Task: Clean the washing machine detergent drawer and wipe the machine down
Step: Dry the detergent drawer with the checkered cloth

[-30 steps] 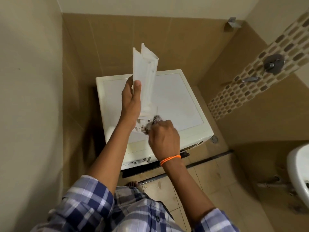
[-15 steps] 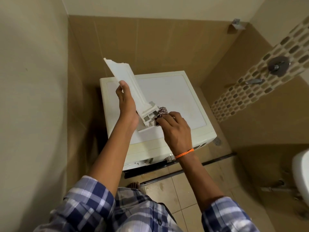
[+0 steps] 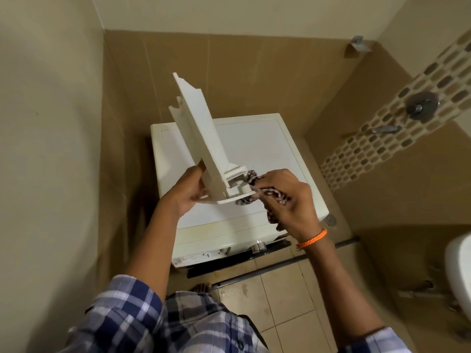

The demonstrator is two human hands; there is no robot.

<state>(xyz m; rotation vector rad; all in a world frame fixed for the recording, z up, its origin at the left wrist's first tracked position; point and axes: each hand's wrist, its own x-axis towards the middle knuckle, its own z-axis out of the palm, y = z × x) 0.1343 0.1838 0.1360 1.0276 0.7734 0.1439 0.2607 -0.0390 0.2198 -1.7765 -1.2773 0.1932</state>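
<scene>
Wiping the detergent drawer (image 3: 204, 138) now: my left hand (image 3: 187, 194) grips it upright, my right hand (image 3: 288, 200) pinches the cloth (image 3: 270, 193) against its front; washing machine (image 3: 254, 149) seemingly not yet wiped.

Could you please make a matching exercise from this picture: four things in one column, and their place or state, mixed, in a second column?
Things:
1. detergent drawer
2. patterned cloth
3. orange wristband
4. washbasin

Place or state:
A. at the right edge of the view
B. gripped by the right hand
C. held up by the left hand, over the washing machine
D. around the right wrist

Pairs: 1-C, 2-B, 3-D, 4-A
</scene>
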